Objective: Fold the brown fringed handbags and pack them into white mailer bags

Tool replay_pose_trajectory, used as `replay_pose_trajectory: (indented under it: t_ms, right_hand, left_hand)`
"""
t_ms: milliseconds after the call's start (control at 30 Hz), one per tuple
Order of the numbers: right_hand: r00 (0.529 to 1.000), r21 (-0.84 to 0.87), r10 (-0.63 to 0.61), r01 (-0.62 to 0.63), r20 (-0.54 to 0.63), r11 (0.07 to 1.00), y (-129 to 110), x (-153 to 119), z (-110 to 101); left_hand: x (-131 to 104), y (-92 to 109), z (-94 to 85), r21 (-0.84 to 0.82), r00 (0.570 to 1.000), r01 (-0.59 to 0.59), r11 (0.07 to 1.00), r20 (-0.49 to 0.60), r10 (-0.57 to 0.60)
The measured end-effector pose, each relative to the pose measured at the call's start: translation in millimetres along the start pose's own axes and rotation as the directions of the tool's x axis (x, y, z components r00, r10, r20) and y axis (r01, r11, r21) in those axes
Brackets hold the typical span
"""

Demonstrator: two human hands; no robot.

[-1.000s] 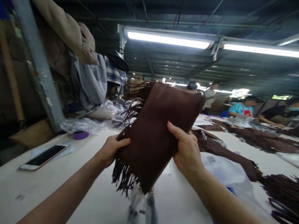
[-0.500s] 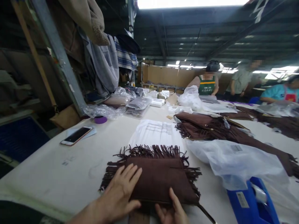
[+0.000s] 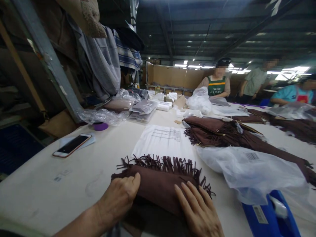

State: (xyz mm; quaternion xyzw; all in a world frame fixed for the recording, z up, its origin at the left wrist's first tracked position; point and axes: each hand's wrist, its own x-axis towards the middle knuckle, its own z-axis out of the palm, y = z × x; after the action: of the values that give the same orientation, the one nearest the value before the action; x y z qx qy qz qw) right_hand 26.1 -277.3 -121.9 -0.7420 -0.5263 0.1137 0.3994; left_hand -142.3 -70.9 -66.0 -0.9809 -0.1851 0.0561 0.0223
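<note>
A dark brown fringed bag (image 3: 160, 184) lies on the white table in front of me, its fringe spread out on the far side. My left hand (image 3: 120, 194) is closed on the bag's left end, thumb on top. Across the right part of the bag rests my right hand (image 3: 198, 207), palm down with fingers stretched out. The near side of the bag is lifted and dark beneath. Just beyond the fringe is a white printed plastic bag (image 3: 165, 140). To the right lies a clear plastic bag (image 3: 249, 164) with a barcode label.
A blue tape dispenser (image 3: 263, 214) stands at the front right. More brown fringed bags (image 3: 217, 131) are piled behind the plastic. On the left are a phone (image 3: 72, 144), purple tape (image 3: 100, 126) and wrapped packages (image 3: 143, 108). Co-workers (image 3: 217, 84) are across the table.
My left hand has gone from lying flat to gripping the bag's left end. The right hand has moved from the near edge onto the top. The bag's near side has lifted.
</note>
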Motion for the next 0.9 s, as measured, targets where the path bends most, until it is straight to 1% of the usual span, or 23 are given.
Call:
replay_pose_trajectory:
  t_ms: [33, 67, 100, 133, 167, 200, 267, 333, 367, 433, 467, 533, 633, 700, 800, 900]
  right_hand:
    - [0.996, -0.145, -0.089, 0.091, 0.023, 0.985, 2.2, 7.7, -6.7]
    - [0.985, -0.27, -0.161, 0.173, 0.067, 0.947, 0.8, 15.6, -14.9]
    - [0.974, -0.355, -0.191, 0.221, 0.119, 0.908, -4.5, 23.7, -24.6]
    - [0.97, -0.394, -0.172, 0.227, 0.171, 0.891, -13.4, 32.1, -36.0]
    - [0.967, -0.414, -0.115, 0.203, 0.228, 0.887, -25.3, 40.6, -48.7]
    - [0.958, -0.433, -0.018, 0.145, 0.285, 0.89, -39.1, 49.0, -62.4]
    - [0.91, -0.473, 0.148, 0.058, 0.387, 0.879, -66.9, 64.8, -89.6]
    - [0.876, -0.535, 0.226, 0.043, 0.426, 0.844, -87.7, 77.7, -112.1]
    - [0.871, -0.574, 0.245, 0.051, 0.426, 0.817, -94.0, 82.9, -120.2]
    - [0.875, -0.649, 0.258, 0.08, 0.409, 0.757, -99.1, 91.4, -129.9]
    - [0.874, -0.67, 0.262, 0.093, 0.409, 0.737, -99.1, 95.1, -132.2]
    - [0.865, -0.685, 0.272, 0.107, 0.421, 0.721, -97.2, 101.8, -134.4]
    - [0.84, -0.689, 0.307, 0.105, 0.448, 0.718, -95.0, 110.4, -137.7]
    - [0.845, -0.724, 0.316, 0.115, 0.43, 0.68, -93.9, 114.6, -140.6]
    - [0.875, -0.788, 0.301, 0.134, 0.379, 0.601, -91.9, 118.3, -143.3]
    - [0.911, -0.841, 0.279, 0.12, 0.305, 0.527, -91.9, 119.9, -143.3]
  left_hand:
    - [4.7, 0.1, -17.1, 0.0, 0.999, 0.008, 1.0, 0.048, -0.008]
    - [9.2, -0.4, -33.6, -0.007, 0.997, 0.015, 1.0, 0.072, -0.015]
    - [13.3, -1.9, -49.6, -0.017, 0.997, 0.011, 1.0, 0.082, -0.01]
    - [17.0, -4.4, -65.0, -0.028, 0.996, -0.003, 1.0, 0.09, 0.005]
    - [20.3, -8.0, -79.8, -0.032, 0.996, -0.022, 0.999, 0.09, 0.025]
    - [23.2, -12.3, -93.9, -0.036, 0.994, -0.049, 0.998, 0.099, 0.053]
    - [28.0, -21.4, -118.9, -0.042, 0.987, -0.09, 0.995, 0.129, 0.095]
    - [31.8, -28.5, -136.7, -0.026, 0.99, -0.081, 0.996, 0.114, 0.083]
    - [33.7, -30.5, -141.9, -0.014, 0.994, -0.067, 0.998, 0.091, 0.068]
    - [37.8, -31.8, -145.0, -0.004, 0.996, -0.06, 0.998, 0.062, 0.06]
    - [40.1, -31.4, -143.5, -0.016, 0.994, -0.079, 0.997, 0.069, 0.08]
    - [44.8, -30.2, -138.1, -0.077, 0.985, -0.117, 0.99, 0.122, 0.125]
    - [50.8, -31.5, -132.7, -0.127, 0.984, -0.112, 0.986, 0.121, 0.127]
    - [54.6, -35.6, -132.9, -0.107, 0.99, -0.108, 0.988, 0.083, 0.117]
    - [60.9, -44.2, -135.4, -0.05, 0.992, -0.124, 0.991, 0.011, 0.125]
    - [65.7, -51.7, -138.4, 0.099, 0.982, -0.143, 0.985, -0.111, 0.153]
